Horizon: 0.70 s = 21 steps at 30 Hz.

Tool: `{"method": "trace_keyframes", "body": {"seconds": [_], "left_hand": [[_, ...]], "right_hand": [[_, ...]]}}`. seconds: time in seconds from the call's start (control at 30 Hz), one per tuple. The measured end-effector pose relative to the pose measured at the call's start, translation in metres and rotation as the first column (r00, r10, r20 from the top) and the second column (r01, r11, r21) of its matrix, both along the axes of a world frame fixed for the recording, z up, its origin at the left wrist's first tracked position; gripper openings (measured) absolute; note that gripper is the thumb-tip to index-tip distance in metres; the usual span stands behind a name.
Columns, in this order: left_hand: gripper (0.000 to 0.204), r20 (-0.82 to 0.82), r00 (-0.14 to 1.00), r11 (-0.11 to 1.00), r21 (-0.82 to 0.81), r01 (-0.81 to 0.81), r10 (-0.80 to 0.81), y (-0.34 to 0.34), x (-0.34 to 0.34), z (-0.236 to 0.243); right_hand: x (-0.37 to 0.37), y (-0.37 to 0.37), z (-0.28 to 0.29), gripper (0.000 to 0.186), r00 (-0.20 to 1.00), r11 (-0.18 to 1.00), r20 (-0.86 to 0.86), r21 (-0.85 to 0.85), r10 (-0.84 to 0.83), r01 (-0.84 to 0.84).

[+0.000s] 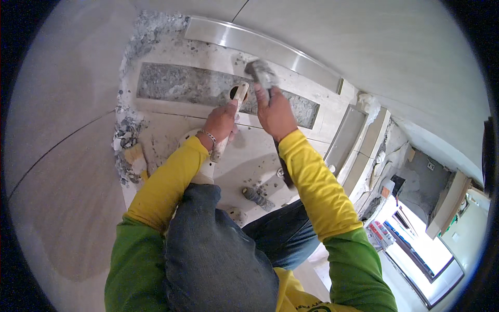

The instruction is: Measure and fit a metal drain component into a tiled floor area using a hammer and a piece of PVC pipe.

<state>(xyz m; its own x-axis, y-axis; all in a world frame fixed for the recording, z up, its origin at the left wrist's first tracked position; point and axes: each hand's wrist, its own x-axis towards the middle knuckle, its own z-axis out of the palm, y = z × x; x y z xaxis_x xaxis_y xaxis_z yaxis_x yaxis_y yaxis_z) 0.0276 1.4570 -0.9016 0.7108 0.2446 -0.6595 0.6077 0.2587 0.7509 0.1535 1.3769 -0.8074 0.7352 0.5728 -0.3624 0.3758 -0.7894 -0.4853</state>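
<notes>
The left hand (220, 124) closes its grip around the middle of a pale, crusted bar (240, 93), the fingers wrapped about it so that one end stands out above the fist and the other below it. The bar lies slantwise across the view, its upper end in front of a dark round hole (233, 92) in a long rough grey recess (176, 83); whether that end touches anything there cannot be told. The right hand (277, 115) has its grip wrapped tight round a hammer (265, 73), close up under the head, with the dark handle running down beneath the yellow sleeve (317, 179). The hammer head is blurred and sits near the bar's upper end, a little to its right and apart from it in this view. A chain bracelet (208, 137) circles the left wrist. Pale tile (249, 143) surrounds the recess, and beyond it runs a long shiny metal strip (265, 49). Along the left edge of the tile lies broken grey rubble (127, 130), with a brush (136, 157) resting against it. Nearer the knees, a grey cylindrical piece (258, 198) lies on its side among small crumbs. A metal panel (345, 138) lies over to the right, with crumpled clear plastic (369, 105) near its far end.
</notes>
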Motion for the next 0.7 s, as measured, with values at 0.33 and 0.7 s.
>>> {"method": "trace_keyframes", "body": {"seconds": [0.33,0.7], "left_hand": [[0.055,-0.158,0.986,0.978,-0.208,0.008,-0.042,0.013,0.011,0.012],[0.049,-0.089,0.996,0.999,0.026,-0.025,0.027,0.034,-0.017,0.015]], "right_hand": [[0.003,-0.017,-0.014,0.06,0.989,0.98,-0.065,0.14,-0.135,0.143],[-0.009,-0.069,0.002,0.052,0.738,0.82,-0.536,0.139,-0.41,0.556]]}}
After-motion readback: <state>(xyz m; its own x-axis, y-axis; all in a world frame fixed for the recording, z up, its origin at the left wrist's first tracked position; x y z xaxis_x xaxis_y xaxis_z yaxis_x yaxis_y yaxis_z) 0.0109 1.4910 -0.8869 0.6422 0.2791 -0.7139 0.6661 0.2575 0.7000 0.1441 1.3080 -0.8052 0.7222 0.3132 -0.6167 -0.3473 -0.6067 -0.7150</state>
